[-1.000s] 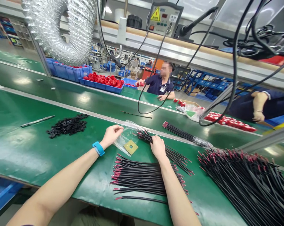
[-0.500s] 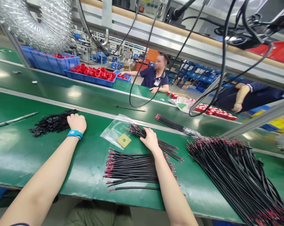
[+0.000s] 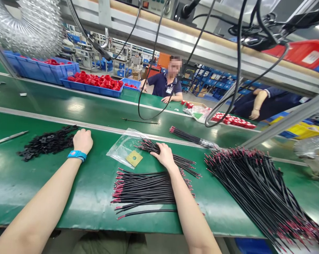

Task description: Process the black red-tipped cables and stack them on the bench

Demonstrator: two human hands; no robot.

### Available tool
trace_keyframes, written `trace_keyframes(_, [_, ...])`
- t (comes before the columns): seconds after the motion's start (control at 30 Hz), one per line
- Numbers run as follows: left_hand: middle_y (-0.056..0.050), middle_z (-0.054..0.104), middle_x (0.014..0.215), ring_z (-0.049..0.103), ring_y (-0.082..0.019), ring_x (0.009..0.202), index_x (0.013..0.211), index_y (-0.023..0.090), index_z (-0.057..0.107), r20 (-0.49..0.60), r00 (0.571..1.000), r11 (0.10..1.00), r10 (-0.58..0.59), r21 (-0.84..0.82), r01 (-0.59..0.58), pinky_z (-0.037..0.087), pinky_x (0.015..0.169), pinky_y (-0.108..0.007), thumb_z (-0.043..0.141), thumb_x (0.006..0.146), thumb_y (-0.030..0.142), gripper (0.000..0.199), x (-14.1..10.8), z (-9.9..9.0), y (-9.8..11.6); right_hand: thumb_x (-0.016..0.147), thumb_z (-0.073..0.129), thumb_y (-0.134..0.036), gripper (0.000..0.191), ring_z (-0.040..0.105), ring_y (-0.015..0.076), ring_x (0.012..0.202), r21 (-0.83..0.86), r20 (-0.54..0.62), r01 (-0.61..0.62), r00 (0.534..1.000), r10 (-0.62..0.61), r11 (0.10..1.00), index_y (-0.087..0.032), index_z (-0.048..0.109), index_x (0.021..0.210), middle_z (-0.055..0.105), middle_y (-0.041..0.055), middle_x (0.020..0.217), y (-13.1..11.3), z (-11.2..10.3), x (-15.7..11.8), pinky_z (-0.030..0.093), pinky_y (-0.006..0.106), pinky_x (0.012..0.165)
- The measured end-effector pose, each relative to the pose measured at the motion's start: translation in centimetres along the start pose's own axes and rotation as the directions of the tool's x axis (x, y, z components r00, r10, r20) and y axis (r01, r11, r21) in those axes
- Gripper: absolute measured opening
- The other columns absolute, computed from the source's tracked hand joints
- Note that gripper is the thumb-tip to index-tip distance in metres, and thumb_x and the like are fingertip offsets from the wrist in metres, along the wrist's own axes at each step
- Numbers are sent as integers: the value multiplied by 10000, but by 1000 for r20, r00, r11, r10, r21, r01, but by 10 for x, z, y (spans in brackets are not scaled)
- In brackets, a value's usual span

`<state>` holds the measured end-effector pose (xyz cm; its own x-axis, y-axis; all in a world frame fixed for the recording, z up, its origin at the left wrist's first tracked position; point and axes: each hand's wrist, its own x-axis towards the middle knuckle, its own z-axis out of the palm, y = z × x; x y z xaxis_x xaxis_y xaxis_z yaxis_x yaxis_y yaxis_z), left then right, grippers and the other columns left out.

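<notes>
My left hand, with a blue wristband, is closed at the right edge of a pile of small flat black parts. Its fingertips are turned away, so what they hold is hidden. My right hand rests with curled fingers over a small bundle of black cables, thumb on the near side. These cables have red and bare wire ends. Below them lies a row of similar black cables, partly covered by my right forearm. A clear plastic bag and a yellow square plate with a hole lie between my hands.
A large heap of black cables spreads at right. Another cable bundle lies farther back. A pen-like tool is at far left. Blue bins of red parts stand beyond, near a seated person. Black cords hang overhead.
The view has shifted, so most things sit farther left. My left hand has come slightly off the black pile toward the right. My right hand stays on the cable bundle.
</notes>
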<state>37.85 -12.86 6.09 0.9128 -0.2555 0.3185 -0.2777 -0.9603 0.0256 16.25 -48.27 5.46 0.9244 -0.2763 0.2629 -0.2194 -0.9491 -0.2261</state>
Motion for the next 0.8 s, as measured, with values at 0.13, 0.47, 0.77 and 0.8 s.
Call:
trace_keyframes(0.13, [-197,583,1010,517,-315,957,1015,35,641,12,999,996,-47,71,46,412,759,-366,321,896,194,376,-5,-8,6,897,600,-444,493,549,278,1046,-90,-41,-60,998,56,994,-142,539,1282,605,134,1117,2,2,2,397,398,897])
trace_keyframes(0.47, [-204,570,969,548,-307,913,933,27,632,98,995,996,-9,93,0,435,682,-347,302,859,86,343,-9,-22,15,733,780,-469,727,509,287,1115,-34,-99,84,991,-87,996,-156,498,1325,557,142,1199,-12,-13,-3,385,407,941])
trace_keyframes(0.77, [-162,604,1102,588,-295,984,1209,142,613,0,993,986,121,-119,-120,462,754,-358,318,931,244,418,-13,-16,44,730,804,-351,210,582,153,792,247,266,260,908,-323,934,-203,704,841,618,14,855,-70,-60,-24,413,242,688])
trace_keyframes(0.8, [-157,607,1102,590,-290,990,1209,147,616,3,991,982,137,-132,-135,465,762,-354,319,934,251,418,-14,-15,47,712,817,-338,210,579,146,757,253,337,257,880,-334,933,-200,705,824,623,9,829,-77,-59,-29,398,233,651])
